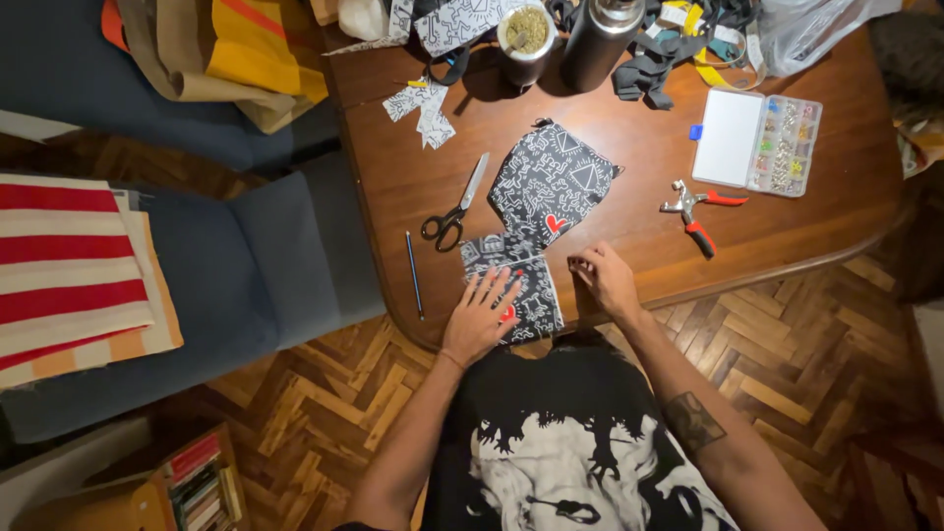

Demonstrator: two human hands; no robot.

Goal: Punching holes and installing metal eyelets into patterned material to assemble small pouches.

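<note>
A small black fabric piece with white doodle print (526, 280) lies at the near edge of the wooden table (629, 187). My left hand (482, 315) rests flat on it, fingers spread. My right hand (602, 278) sits just right of the piece with fingers curled at its edge; whether it pinches anything is unclear. A larger piece of the same printed fabric (551, 185), with a red heart, lies just beyond.
Black-handled scissors (454, 211) and a pencil (414, 273) lie left of the fabric. Red-handled pliers (696, 211) and a clear compartment box (757, 141) sit right. A cup (526, 34), a dark flask (600, 39) and straps crowd the far edge. Blue sofa (256, 265) at left.
</note>
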